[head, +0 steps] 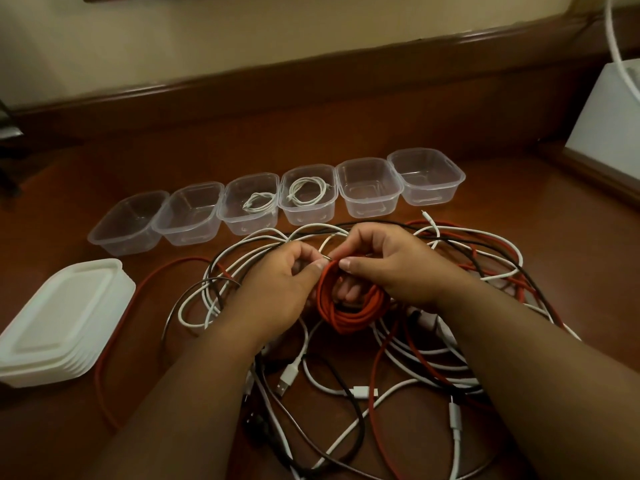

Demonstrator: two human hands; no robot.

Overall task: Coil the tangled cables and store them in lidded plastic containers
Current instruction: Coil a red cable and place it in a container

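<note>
A coiled orange-red cable (349,315) hangs between both hands above a tangle of white, black and red cables (398,362) on the wooden table. My left hand (277,282) pinches the top of the coil with thumb and fingers. My right hand (388,268) has its fingers curled through the coil and its thumb pressed at the same top spot. Behind the tangle stands a row of several clear plastic containers (369,188). Two middle ones hold coiled white cables (258,201) (306,190). A stack of white lids (59,320) lies at the left.
A loose red cable (114,341) loops along the lids' right side. A white box (609,123) stands at the far right on a raised wooden ledge, with a white cord (620,39) above it. A wooden rail backs the table.
</note>
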